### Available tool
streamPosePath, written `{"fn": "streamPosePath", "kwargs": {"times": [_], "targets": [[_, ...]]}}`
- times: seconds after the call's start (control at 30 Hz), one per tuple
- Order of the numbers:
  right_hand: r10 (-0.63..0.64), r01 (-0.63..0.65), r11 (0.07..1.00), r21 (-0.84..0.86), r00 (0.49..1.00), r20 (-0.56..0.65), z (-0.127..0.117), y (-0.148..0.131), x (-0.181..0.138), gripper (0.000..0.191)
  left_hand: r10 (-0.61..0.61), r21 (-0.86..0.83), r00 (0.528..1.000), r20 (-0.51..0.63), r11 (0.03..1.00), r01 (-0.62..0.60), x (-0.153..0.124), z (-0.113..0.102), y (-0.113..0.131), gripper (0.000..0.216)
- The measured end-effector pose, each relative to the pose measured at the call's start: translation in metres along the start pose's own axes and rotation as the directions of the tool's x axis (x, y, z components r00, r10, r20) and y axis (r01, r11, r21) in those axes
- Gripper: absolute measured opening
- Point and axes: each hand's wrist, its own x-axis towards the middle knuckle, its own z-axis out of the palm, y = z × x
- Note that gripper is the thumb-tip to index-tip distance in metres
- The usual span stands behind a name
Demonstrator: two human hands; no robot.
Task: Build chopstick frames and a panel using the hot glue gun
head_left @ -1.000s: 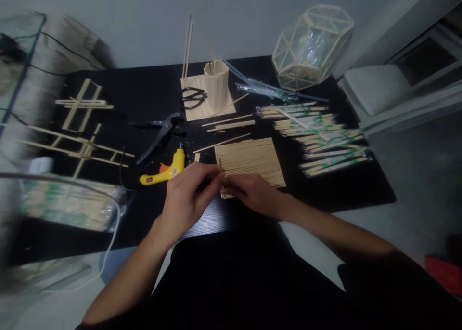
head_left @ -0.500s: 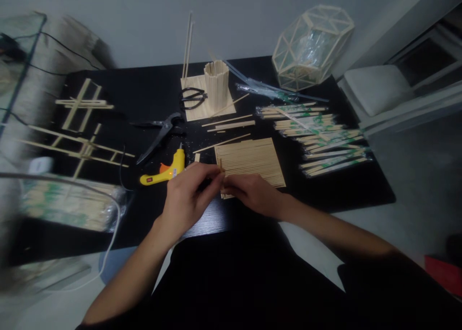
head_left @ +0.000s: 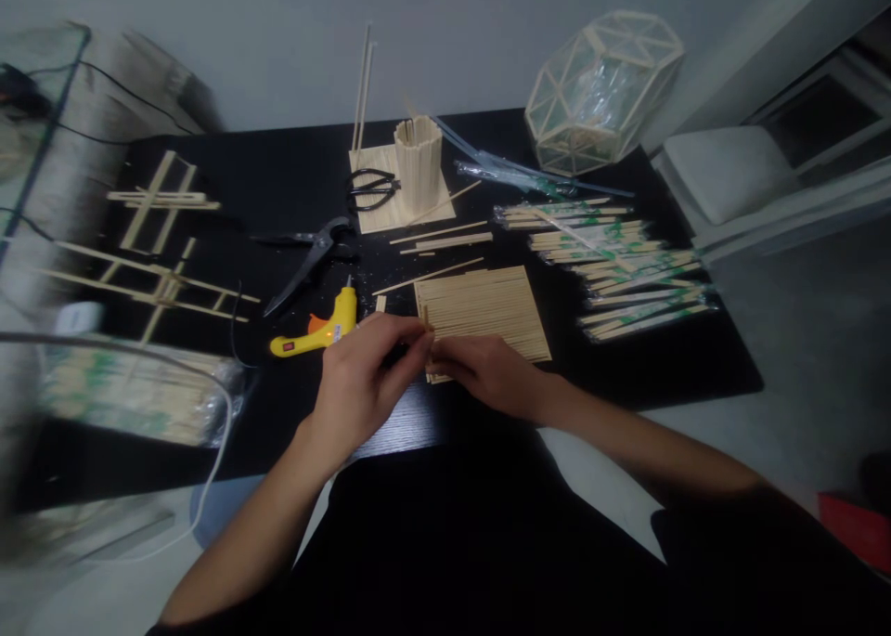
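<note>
A flat panel of wooden sticks (head_left: 487, 306) lies on the black table, the sticks side by side. At its left edge a short wooden stick (head_left: 426, 315) pokes up between my fingers. My left hand (head_left: 368, 371) is closed, thumb and fingers pinching that stick. Just to the right, my right hand (head_left: 487, 371) rests over the panel's near edge with its fingers curled in against the same stick; its fingertips are partly hidden. Beside my left hand lies a yellow glue gun (head_left: 320, 330), its nozzle pointing away from me.
Pliers (head_left: 310, 255) lie beyond the glue gun. A stick cup (head_left: 419, 167) stands on a stick base with black-handled scissors (head_left: 372, 188). Wrapped chopsticks (head_left: 613, 255) fill the right side; stick frames (head_left: 163, 288) and a packed bundle (head_left: 132, 390) lie left. A geometric lantern frame (head_left: 602, 93) stands at back right.
</note>
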Motion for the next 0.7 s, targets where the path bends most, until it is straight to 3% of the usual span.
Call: {"fn": "streamPosePath", "kwargs": {"times": [0.7], "targets": [[0.010, -0.010, 1.000, 0.001, 1.000, 0.002, 0.0003, 0.0009, 0.0001, 0.016, 0.007, 0.003, 1.000, -0.004, 1.000, -0.007, 0.0008, 0.0001, 0.0007, 0.004]]}}
